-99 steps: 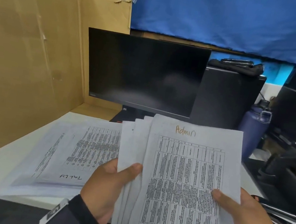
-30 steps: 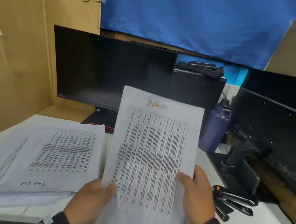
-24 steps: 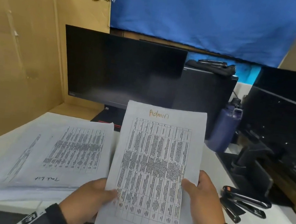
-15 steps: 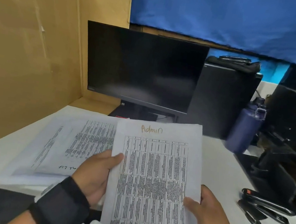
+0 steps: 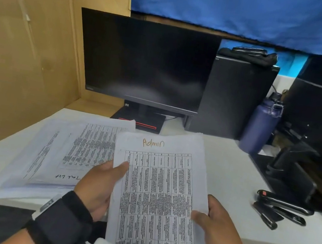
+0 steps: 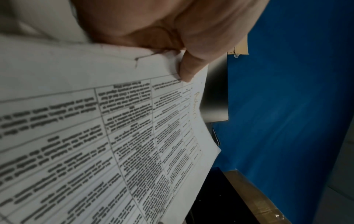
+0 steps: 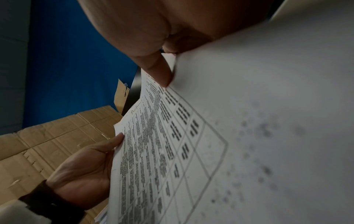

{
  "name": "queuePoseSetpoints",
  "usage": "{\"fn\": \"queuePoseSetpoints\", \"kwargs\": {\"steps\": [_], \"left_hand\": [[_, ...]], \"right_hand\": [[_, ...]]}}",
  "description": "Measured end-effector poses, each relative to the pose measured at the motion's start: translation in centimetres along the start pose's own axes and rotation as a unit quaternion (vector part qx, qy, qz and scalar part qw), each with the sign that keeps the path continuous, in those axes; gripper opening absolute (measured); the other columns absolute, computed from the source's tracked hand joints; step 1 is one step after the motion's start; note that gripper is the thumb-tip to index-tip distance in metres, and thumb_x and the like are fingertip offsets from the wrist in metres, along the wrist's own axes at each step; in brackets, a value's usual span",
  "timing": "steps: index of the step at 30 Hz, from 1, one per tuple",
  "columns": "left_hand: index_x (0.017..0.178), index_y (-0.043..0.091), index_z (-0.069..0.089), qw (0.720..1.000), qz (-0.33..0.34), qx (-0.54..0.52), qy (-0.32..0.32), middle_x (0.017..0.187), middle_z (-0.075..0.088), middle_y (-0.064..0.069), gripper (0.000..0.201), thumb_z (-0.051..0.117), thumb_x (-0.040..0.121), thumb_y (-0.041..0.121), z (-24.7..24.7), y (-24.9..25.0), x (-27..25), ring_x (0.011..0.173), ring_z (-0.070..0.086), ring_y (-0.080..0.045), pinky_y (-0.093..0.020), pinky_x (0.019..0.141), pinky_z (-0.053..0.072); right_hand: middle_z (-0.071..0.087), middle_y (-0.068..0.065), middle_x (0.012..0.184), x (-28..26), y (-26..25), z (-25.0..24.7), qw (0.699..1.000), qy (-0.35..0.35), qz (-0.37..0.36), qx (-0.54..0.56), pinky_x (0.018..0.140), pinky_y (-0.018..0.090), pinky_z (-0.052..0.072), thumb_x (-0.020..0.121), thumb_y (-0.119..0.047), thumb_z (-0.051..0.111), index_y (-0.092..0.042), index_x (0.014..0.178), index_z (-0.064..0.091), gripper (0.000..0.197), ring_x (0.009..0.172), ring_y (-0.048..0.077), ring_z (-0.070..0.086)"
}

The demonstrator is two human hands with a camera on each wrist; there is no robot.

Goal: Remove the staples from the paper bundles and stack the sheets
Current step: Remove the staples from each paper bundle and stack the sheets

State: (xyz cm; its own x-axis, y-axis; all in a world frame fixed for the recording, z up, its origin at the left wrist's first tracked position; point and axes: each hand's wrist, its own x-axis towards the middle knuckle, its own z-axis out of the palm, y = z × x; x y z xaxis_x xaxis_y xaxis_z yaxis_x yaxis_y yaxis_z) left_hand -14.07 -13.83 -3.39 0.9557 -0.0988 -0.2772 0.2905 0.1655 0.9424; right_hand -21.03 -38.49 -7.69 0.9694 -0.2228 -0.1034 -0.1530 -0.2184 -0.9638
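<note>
I hold a bundle of printed table sheets (image 5: 157,195) headed "Admin" in orange, tilted up over the desk's front edge. My left hand (image 5: 101,186) grips its left edge, thumb on top. My right hand (image 5: 213,225) grips its right edge, thumb pressed on the page. The left wrist view shows my left thumb (image 6: 188,69) on the bundle (image 6: 95,136). In the right wrist view my right thumb (image 7: 159,71) pins the sheets (image 7: 210,136). A stack of loose sheets (image 5: 71,150) lies flat on the white desk (image 5: 231,175) to the left.
A black stapler and staple remover (image 5: 281,210) lie on the desk at right. A dark monitor (image 5: 144,60) stands behind, with a black computer case (image 5: 233,97) and a blue bottle (image 5: 261,123) beside it. Cardboard walls (image 5: 18,57) close the left side.
The fanned sheets were squared into one bundle. I have lowered it toward the desk, and my left thumb has slid higher up its left edge.
</note>
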Motion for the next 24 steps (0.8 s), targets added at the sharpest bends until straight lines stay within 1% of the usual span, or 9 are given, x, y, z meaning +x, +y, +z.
{"fn": "queuePoseSetpoints", "kwargs": {"steps": [5,7,10,13,16,18,20,22,24], "left_hand": [[0.112,0.016,0.075,0.995,0.082,0.038,0.051,0.101,0.082,-0.008,0.021,0.057,0.105,0.023,0.7,0.7,-1.0,0.097,0.078,-0.03,-0.052,0.098,0.056],[0.102,0.022,0.078,0.972,0.175,0.144,0.058,0.097,0.082,-0.002,0.024,0.055,0.105,0.03,0.9,2.0,-1.8,0.095,0.078,-0.026,-0.054,0.095,0.057],[0.094,0.026,0.074,0.896,0.325,0.3,0.045,0.084,0.079,0.004,0.034,0.047,0.106,0.042,1.7,5.0,-4.0,0.077,0.074,-0.013,-0.04,0.077,0.06],[0.09,0.033,0.064,0.766,0.441,0.467,0.015,0.068,0.067,0.006,0.02,0.046,0.097,0.032,3.8,7.2,-5.8,0.064,0.061,-0.012,-0.033,0.061,0.049],[0.106,0.033,0.068,0.647,0.488,0.586,-0.01,0.078,0.072,0.005,0.029,0.042,0.093,0.028,6.5,7.8,-7.2,0.071,0.066,-0.021,-0.035,0.06,0.053],[0.106,0.033,0.067,0.628,0.508,0.59,0.004,0.081,0.071,0.006,0.028,0.04,0.099,0.033,7.1,8.3,-7.3,0.073,0.067,-0.02,-0.034,0.061,0.054],[0.118,0.032,0.065,0.636,0.533,0.554,0.056,0.105,0.073,0.006,0.024,0.047,0.104,0.036,6.7,8.6,-7.5,0.1,0.068,-0.017,-0.037,0.088,0.057],[0.132,0.017,0.064,0.619,0.586,0.512,0.111,0.132,0.067,-0.006,0.037,0.064,0.098,0.031,5.3,7.6,-8.1,0.129,0.057,-0.026,-0.038,0.115,0.041],[0.113,0.016,0.075,0.604,0.644,0.463,0.078,0.113,0.073,-0.004,0.024,0.071,0.091,0.025,4.7,4.9,-9.4,0.112,0.062,-0.021,-0.037,0.104,0.045]], "right_hand": [[0.077,-0.004,0.103,-0.3,-0.4,-0.3,0.998,0.023,-0.016,-0.054,0.092,0.036,0.055,0.091,-0.003,0.064,-0.024,0.107,0.063,0.027,0.101,0.019,0.071],[0.061,-0.002,0.13,-1.1,-2.1,-0.6,0.981,0.085,-0.081,-0.154,0.102,0.034,0.048,0.085,-0.012,0.072,-0.025,0.123,0.049,0.046,0.119,0.018,0.06],[0.022,0.007,0.162,-4.4,-7.2,-0.8,0.867,0.204,-0.304,-0.339,0.122,0.053,0.023,0.078,-0.023,0.077,-0.02,0.156,0.016,0.099,0.153,0.025,0.02],[0.031,0.013,0.16,-6.4,-12.3,-0.7,0.748,0.242,-0.468,-0.404,0.119,0.062,0.022,0.077,-0.016,0.073,-0.014,0.157,0.015,0.099,0.153,0.034,0.023],[0.07,-0.001,0.116,-5.8,-15.4,-2.1,0.799,0.19,-0.416,-0.391,0.092,0.042,0.053,0.076,-0.008,0.069,-0.023,0.144,0.045,0.073,0.105,0.018,0.067],[0.068,-0.013,0.077,-4.8,-16.2,-3.7,0.831,0.156,-0.381,-0.374,0.063,0.014,0.048,0.079,-0.005,0.068,-0.033,0.104,0.068,0.037,0.066,0.0,0.06],[0.064,-0.013,0.067,-4.2,-16.4,-5.5,0.85,0.168,-0.368,-0.338,0.054,0.014,0.044,0.083,-0.004,0.067,-0.03,0.084,0.07,0.026,0.062,0.002,0.058],[0.066,-0.012,0.071,-3.5,-16.3,-7.1,0.865,0.211,-0.351,-0.292,0.053,0.018,0.044,0.088,-0.006,0.066,-0.027,0.081,0.071,0.023,0.067,0.005,0.059],[0.066,-0.009,0.075,-2.8,-15.5,-9.1,0.892,0.263,-0.306,-0.202,0.056,0.022,0.042,0.091,-0.01,0.068,-0.024,0.08,0.07,0.018,0.066,0.005,0.058]]}}
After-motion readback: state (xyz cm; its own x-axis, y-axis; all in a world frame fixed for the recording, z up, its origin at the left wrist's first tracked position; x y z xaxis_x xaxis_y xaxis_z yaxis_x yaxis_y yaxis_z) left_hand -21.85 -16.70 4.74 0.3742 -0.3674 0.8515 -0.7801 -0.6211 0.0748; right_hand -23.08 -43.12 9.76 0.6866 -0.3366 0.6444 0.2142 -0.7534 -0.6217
